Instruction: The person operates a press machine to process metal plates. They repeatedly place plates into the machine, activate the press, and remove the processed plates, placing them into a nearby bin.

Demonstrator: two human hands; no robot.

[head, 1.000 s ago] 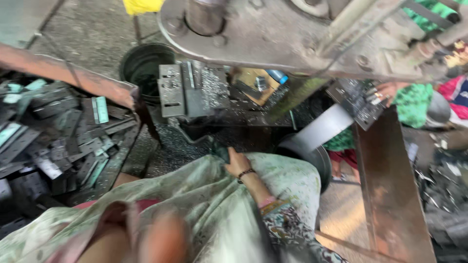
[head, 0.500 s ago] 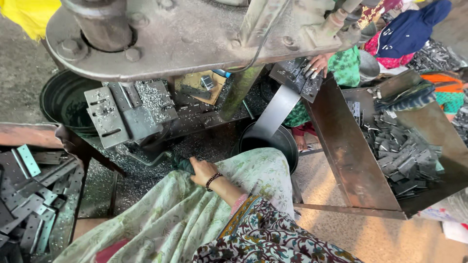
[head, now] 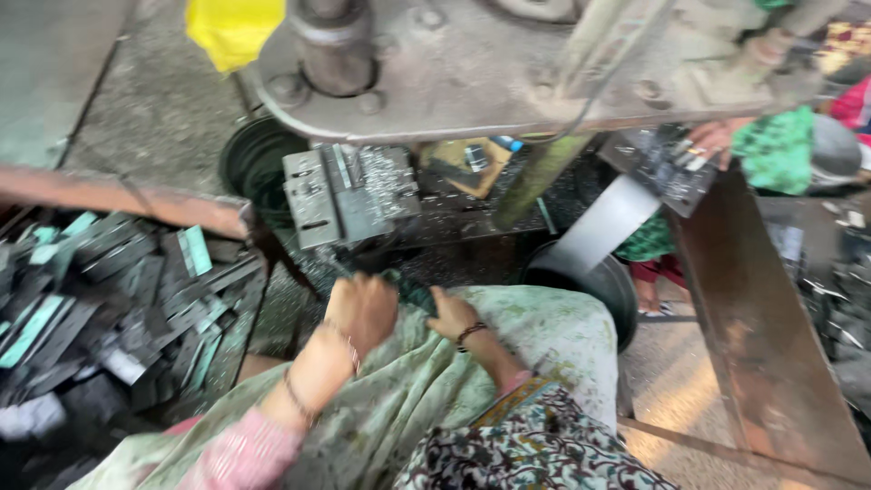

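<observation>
My left hand (head: 363, 308) and my right hand (head: 451, 316) both rest on the pale green patterned cloth (head: 508, 354) over my knees, close together. Both seem to gather a fold of the cloth, with a dark bit showing between them; blur hides the grip. Just beyond the hands stands the grey metal die block (head: 349, 192) of a press machine (head: 508, 73), its table strewn with small metal scraps.
A rusty tray (head: 127, 201) at left holds several dark and teal flat metal pieces (head: 109, 299). A second rusty bin (head: 762, 345) stands at right. Black tubs (head: 594, 277) sit under the press. Another person's hand (head: 717, 136) holds a dark part at upper right. A yellow cloth (head: 234, 29) hangs above.
The view has swung back left, bringing the left tray of metal pieces into sight. My left hand has come forward onto the cloth beside my right hand.
</observation>
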